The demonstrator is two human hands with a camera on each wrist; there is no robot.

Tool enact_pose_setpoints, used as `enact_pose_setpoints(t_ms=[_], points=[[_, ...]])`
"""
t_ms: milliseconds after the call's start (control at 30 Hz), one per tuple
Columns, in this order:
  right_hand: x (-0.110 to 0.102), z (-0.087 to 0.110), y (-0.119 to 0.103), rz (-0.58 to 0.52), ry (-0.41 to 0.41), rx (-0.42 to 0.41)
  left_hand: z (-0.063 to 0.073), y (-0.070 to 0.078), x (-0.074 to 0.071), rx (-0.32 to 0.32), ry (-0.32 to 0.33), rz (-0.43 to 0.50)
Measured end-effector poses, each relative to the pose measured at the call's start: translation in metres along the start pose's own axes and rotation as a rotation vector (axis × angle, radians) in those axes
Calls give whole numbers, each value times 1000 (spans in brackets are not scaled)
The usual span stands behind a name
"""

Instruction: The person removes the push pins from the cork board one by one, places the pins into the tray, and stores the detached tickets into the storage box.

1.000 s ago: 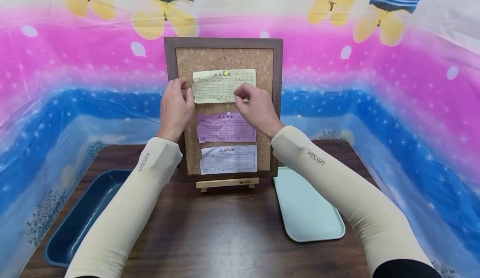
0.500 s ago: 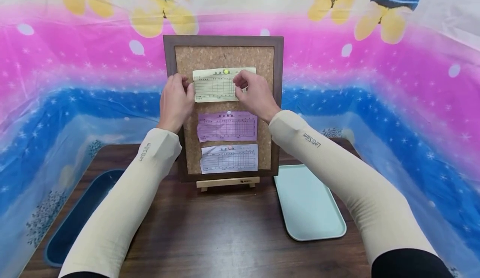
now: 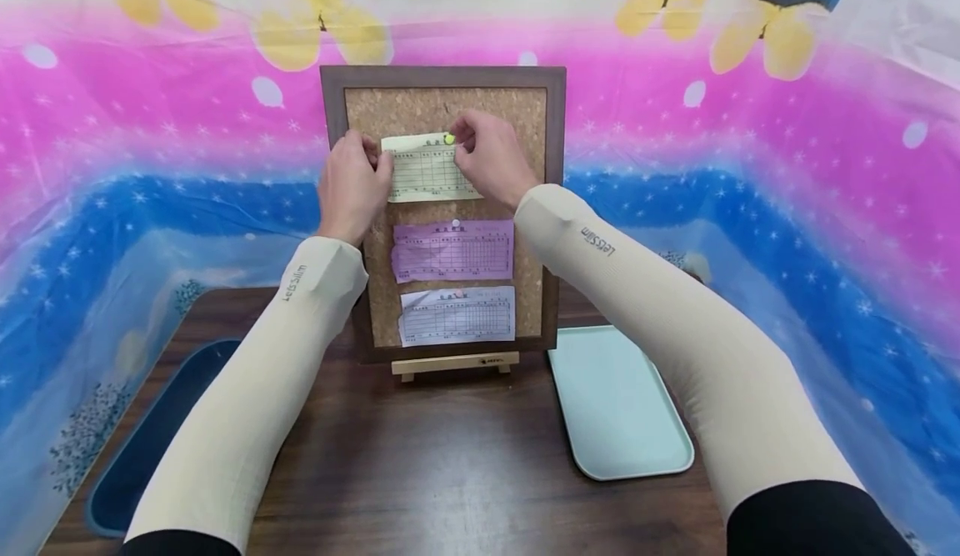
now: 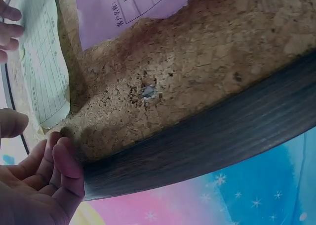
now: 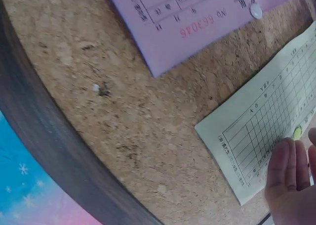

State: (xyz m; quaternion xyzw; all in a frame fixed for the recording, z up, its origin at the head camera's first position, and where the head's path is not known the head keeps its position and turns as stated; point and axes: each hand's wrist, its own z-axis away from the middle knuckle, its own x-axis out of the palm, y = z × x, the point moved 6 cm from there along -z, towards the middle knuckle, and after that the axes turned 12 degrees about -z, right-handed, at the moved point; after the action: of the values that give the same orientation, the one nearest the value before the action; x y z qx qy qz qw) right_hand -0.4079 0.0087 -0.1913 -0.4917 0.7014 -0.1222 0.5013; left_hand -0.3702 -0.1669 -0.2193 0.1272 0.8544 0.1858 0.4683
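Yellow-green slip (image 3: pixel 420 168) sits in the upper half of a cork board (image 3: pixel 397 104), flat against it, its long edges nearly level. The board leans on a pale wooden easel (image 3: pixel 450 364) at the back of a table (image 3: pixel 435 456) of dark brown, streaky wood grain that catches a soft gleam near the middle. A printed cloth (image 3: pixel 637 106) wraps the table on three sides, pink above and blue below, scattered with white snowflakes and creased in places. At the table's right lies a pale green tray (image 3: pixel 622 406) with rounded corners and a low rim; at its left, a deeper navy tray (image 3: pixel 150 439), glossy and partly covered by an arm.

The cork is coarse and speckled, pitted here and there, inside a flat, dark brown frame (image 3: pixel 555 139). A violet slip (image 3: pixel 453 252) with a ragged left edge hangs below under a white pin (image 3: pixel 456 223), then a pale bluish slip (image 3: pixel 457 318) under a pinkish pin (image 3: pixel 459 293). All three papers are thin, ruled with printed grids.

Bent fingers of the left hand (image 3: pixel 351 185) rest at the top slip's left end, thumb apart, grasping nothing. The right hand (image 3: pixel 495 156) covers its right part, fingertips just beside a round yellow pin (image 3: pixel 449 138), unclenched; whether they touch it I cannot tell. Cream knit sleeves (image 3: pixel 255 389) cover both forearms.
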Motion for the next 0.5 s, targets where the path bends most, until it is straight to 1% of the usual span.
enact_pose_setpoints(t_ms=[133, 300, 400, 500], points=[[0, -8, -1, 6, 18, 16, -2, 3, 0, -4, 1, -10], [3, -13, 0, 8, 24, 24, -3, 6, 1, -6, 21, 4], [5, -14, -1, 45, 20, 29, -3, 6, 1, -13, 34, 12], [6, -14, -2, 88, 16, 38, -4, 7, 0, -6, 39, 19]])
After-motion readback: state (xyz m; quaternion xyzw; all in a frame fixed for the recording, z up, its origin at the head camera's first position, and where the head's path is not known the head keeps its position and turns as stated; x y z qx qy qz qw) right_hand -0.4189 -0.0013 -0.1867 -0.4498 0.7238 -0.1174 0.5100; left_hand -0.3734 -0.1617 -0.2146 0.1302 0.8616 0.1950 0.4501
